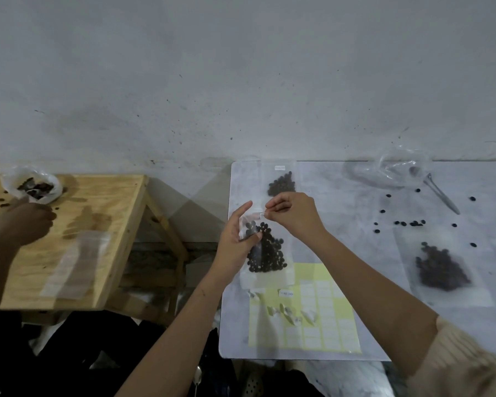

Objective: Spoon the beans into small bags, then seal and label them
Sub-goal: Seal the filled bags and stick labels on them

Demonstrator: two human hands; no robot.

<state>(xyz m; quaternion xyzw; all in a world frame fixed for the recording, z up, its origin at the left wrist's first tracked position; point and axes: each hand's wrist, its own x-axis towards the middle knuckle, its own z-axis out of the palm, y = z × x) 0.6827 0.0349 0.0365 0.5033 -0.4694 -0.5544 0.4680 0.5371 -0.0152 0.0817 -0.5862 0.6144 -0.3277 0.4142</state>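
A small clear bag of dark beans (265, 250) is held up over the white table (341, 196). My left hand (236, 239) grips its left edge near the top. My right hand (294, 214) pinches a small white label at the bag's top edge. Under the bag lies a yellow label sheet (321, 319) with several white stickers and peeled scraps. Behind my hands lies a labelled bean bag (281, 181). A third bean bag (441, 270) lies flat at the right.
A metal spoon (438, 191) and a crumpled clear plastic bag (401, 167) lie at the back right, with loose beans (410, 223) scattered near. On the left, another person's hand (29, 222) rests on a wooden table (103, 224) beside a bag of beans (32, 187) and an empty clear bag (75, 265).
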